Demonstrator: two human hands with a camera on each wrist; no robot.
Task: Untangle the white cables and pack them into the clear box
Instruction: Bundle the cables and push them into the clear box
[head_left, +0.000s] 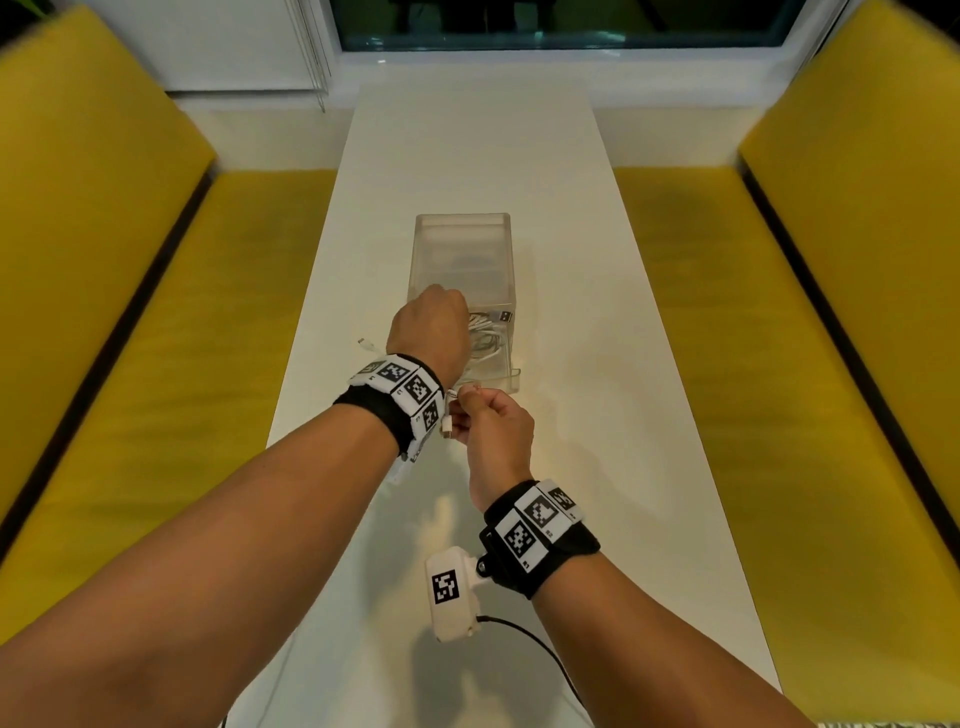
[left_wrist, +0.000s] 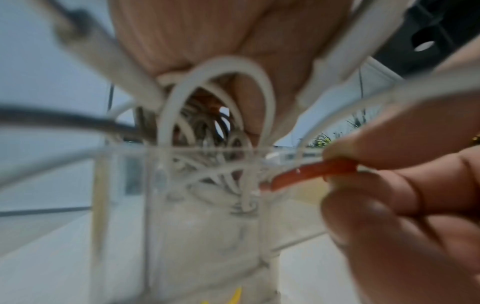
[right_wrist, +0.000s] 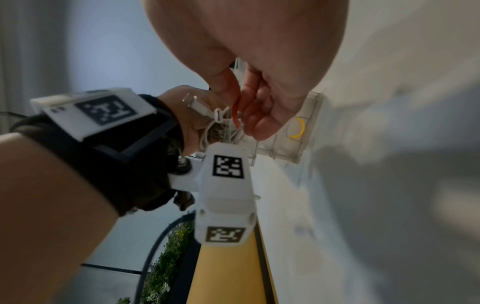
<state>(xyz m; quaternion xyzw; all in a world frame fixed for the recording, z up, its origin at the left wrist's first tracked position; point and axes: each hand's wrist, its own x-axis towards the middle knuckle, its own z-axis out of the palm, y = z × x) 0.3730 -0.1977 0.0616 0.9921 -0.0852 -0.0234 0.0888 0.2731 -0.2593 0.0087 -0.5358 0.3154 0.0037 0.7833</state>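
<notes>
The clear box (head_left: 464, 244) stands in the middle of the white table (head_left: 597, 415). My left hand (head_left: 434, 319) hovers over the box's near end and grips a coiled bundle of white cables (left_wrist: 217, 98); loops (head_left: 485, 338) and a USB plug (head_left: 503, 315) show inside the box. A small connector (head_left: 365, 342) sticks out to the left of that hand. My right hand (head_left: 472, 410) is just in front of the box. Its thumb and fingers pinch a thin orange band (left_wrist: 311, 172) beside the bundle (right_wrist: 221, 127). The same orange band (right_wrist: 235, 115) shows in the right wrist view.
Yellow benches (head_left: 130, 312) (head_left: 831, 338) flank the narrow table. A yellow band (right_wrist: 298, 128) lies against the box's near end. A black lead (head_left: 535, 644) trails from the right wrist camera over the near table. A window sill (head_left: 519, 62) closes the far end.
</notes>
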